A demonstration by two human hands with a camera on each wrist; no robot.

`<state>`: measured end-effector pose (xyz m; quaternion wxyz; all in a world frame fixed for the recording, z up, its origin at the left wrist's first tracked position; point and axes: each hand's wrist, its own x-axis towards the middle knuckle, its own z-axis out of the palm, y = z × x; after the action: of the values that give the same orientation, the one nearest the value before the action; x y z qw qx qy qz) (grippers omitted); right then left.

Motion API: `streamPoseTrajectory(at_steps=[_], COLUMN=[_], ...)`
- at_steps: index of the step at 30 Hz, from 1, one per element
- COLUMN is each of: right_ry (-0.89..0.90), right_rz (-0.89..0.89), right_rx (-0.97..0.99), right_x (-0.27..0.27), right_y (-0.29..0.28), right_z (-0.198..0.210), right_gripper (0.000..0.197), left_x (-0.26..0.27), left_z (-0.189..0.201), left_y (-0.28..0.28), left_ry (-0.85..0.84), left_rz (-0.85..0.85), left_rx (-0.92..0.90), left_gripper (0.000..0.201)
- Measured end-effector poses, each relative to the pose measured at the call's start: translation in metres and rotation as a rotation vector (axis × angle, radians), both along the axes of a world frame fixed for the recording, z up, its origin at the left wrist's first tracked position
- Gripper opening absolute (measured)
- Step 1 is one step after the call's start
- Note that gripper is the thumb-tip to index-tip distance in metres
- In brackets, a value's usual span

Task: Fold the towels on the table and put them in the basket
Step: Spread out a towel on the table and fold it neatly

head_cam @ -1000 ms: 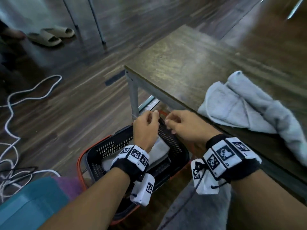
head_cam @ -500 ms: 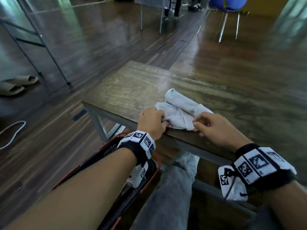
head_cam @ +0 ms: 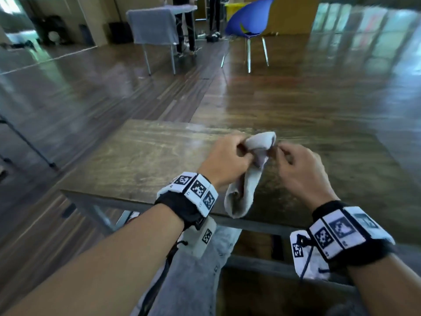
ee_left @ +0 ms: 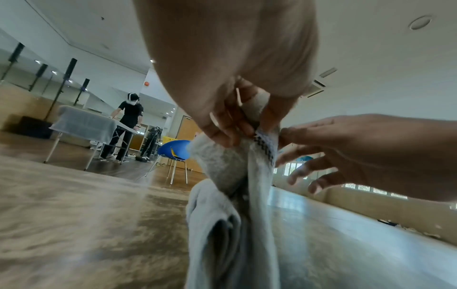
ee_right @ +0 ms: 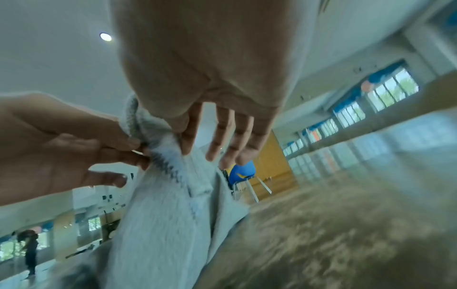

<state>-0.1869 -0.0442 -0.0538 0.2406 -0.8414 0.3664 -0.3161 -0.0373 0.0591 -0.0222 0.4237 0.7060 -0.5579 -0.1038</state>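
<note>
A grey towel hangs in a loose bunch above the wooden table, its lower end near the table's front edge. My left hand pinches the towel's top from the left; the left wrist view shows those fingers curled round the cloth. My right hand pinches the towel's patterned edge just beside it with thumb and forefinger, the other fingers spread loosely. The two hands are close together at the top of the towel. The basket is out of view.
My knee in grey jeans is under the table's front edge. Across the wooden floor stand a blue chair and another table draped in grey cloth, with a person standing behind it.
A second ago both hands were down at the basket. Then they reached the bunched towel on the table, and now they have lifted it so that it hangs.
</note>
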Motion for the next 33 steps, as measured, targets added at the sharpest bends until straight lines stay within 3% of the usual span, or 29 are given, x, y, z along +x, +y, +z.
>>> streamPoseTrajectory(at_steps=[3,5,8,10,13,17,19,21,24,26,30,33], right_ry=[-0.135,-0.156,-0.142,-0.222,-0.331,-0.233,-0.165,-0.112,-0.022,-0.058,-0.124,-0.07], right_rz=[0.003,0.097,0.107,0.084,0.115,0.047,0.012,-0.008,-0.145,-0.204,-0.182,-0.117], right_rx=[0.006,0.122,0.161,0.177,0.24,0.21,0.157,0.082,-0.096,-0.122,0.013,0.054], right_x=[-0.022,-0.032,-0.039,-0.043,-0.042,-0.036,-0.037,-0.039,-0.04,-0.039,-0.04,-0.042], right_y=[-0.012,-0.013,-0.011,-0.01,-0.006,-0.003,-0.004,-0.003,0.001,0.004,0.007,0.008], right_z=[0.01,0.013,0.013,0.015,0.019,0.016,0.014,0.013,0.014,0.014,0.01,-0.002], right_gripper=[0.011,0.021,0.022,0.017,0.024,0.02,0.031,0.042,0.039,0.033,0.032,0.019], left_x=[-0.011,-0.021,-0.035,-0.037,-0.038,-0.036,-0.028,-0.016,0.01,0.025,0.035,0.035], left_z=[0.008,0.014,0.02,0.025,0.038,0.058,0.064,0.069,0.069,0.064,0.04,0.018], left_y=[-0.017,-0.026,-0.038,-0.046,-0.053,-0.049,-0.044,-0.036,-0.024,-0.016,0.008,0.018], left_ry=[-0.022,-0.047,-0.197,-0.314,-0.455,-0.399,-0.392,-0.418,-0.459,-0.419,-0.096,0.003], left_rz=[-0.019,-0.074,-0.086,-0.015,0.032,-0.084,-0.092,-0.053,0.077,0.134,-0.008,-0.048], left_rx=[-0.105,-0.094,-0.11,-0.135,-0.114,-0.068,-0.028,-0.027,-0.075,-0.074,0.184,0.282], left_gripper=[0.012,0.015,0.012,0.011,0.014,0.007,0.004,0.001,0.004,0.007,0.018,0.03])
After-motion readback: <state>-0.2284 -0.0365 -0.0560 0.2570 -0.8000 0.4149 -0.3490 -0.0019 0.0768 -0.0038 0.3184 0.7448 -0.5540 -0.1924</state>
